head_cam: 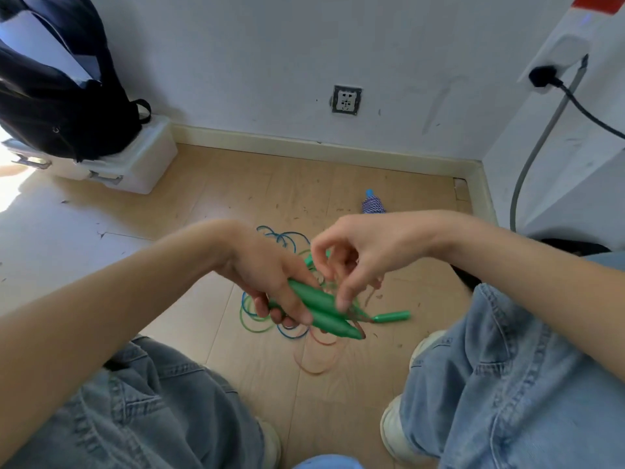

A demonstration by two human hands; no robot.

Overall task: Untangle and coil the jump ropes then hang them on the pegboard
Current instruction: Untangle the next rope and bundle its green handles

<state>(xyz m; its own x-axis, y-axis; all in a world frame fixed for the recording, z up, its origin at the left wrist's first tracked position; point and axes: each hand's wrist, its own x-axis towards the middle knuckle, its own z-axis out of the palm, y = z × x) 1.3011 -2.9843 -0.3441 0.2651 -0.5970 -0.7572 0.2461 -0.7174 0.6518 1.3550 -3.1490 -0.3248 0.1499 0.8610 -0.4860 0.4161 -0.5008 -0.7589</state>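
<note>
- While I watch through the head camera, the left hand (270,282) has its fingers curled round two green handles (321,308) held side by side, tips pointing down and to the right.
- My right hand (351,262) hangs just above those handles, fingers bent and working at a thin reddish-brown rope (355,316) by the handle tips; motion blur keeps me from telling whether it truly pinches the cord.
- Loops of that reddish rope droop to the wooden floor (209,204) between my knees.
- Under the hands lies a tangle of blue and green ropes (257,319), with a third green handle (392,316) lying flat just right of it.
- Near the far wall sits a bundle of blue-and-white cord (372,203).
- On a white box (148,164) at far left rests a black backpack (61,89).
</note>
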